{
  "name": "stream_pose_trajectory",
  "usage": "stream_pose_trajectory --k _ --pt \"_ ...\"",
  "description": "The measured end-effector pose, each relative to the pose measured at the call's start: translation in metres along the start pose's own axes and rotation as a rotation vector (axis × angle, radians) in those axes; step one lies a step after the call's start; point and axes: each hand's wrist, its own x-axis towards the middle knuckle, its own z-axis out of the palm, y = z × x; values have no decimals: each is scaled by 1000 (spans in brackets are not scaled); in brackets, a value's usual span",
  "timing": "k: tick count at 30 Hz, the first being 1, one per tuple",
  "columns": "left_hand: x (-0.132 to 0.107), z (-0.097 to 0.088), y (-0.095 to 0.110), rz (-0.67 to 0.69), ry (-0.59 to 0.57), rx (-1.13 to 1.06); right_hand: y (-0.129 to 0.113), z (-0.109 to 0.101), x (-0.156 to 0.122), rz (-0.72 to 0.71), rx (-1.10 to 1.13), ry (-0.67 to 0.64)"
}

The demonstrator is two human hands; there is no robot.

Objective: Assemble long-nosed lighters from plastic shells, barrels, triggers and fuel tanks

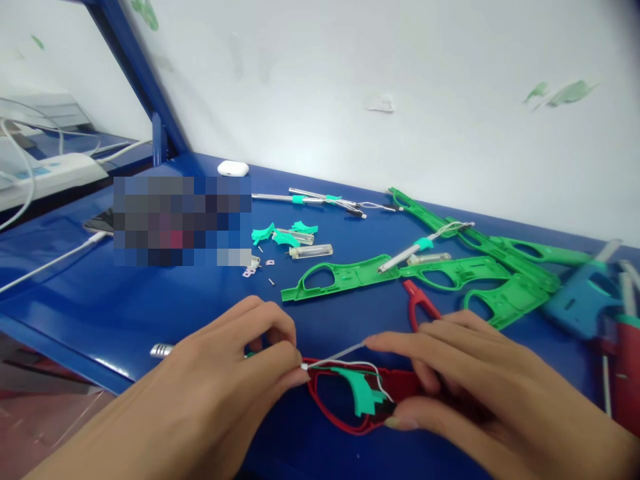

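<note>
My left hand [235,373] is closed, pinching the end of a thin white wire [367,364] between thumb and fingertips. Beyond its wrist side sticks out the slotted tip of a metal tube [161,350]. Below the fingers lies a red plastic casing half [325,408] with an oval finger loop. A teal trigger piece [364,393] sits across that loop. My right hand [450,387] grips the casing's right part, thumb at the near edge beside a small black part. Its index finger reaches left to a thin pale strand [340,353] stretched between the hands.
Several green casing halves [370,270] lie behind, with a red one [416,303] nearer. Metal tubes with wires [320,199], clear cartridges [313,251], loose teal triggers [263,233] and small screws are scattered beyond. Assembled blue [580,307] and red bodies stand right. A white wall rises behind.
</note>
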Motion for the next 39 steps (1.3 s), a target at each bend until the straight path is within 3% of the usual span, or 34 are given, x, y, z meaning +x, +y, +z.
stream_pose_trajectory --k 4,7,12,16,25,29,31,35,39 --pt "-1 8 -2 -56 -74 21 2 -1 -2 -76 -41 -10" --pt "4 12 3 -3 -108 -65 4 -3 -7 -178 -109 -46" --pt "15 12 16 25 -24 -207 4 -4 -11 -223 -179 -75" --pt "18 11 20 10 -64 -255 1 -2 -7 -227 -181 -42" --pt "23 8 17 40 -17 -277 -12 -18 28 -216 -2 108" --pt "21 9 18 54 14 -226 -8 -25 33 -266 -64 77" --pt "20 13 19 66 75 -210 -6 -25 30 -262 -85 52" --pt "21 18 20 129 32 -218 -5 -13 13 -142 -101 5" --pt "22 18 20 122 19 -246 -6 2 1 -88 -86 116"
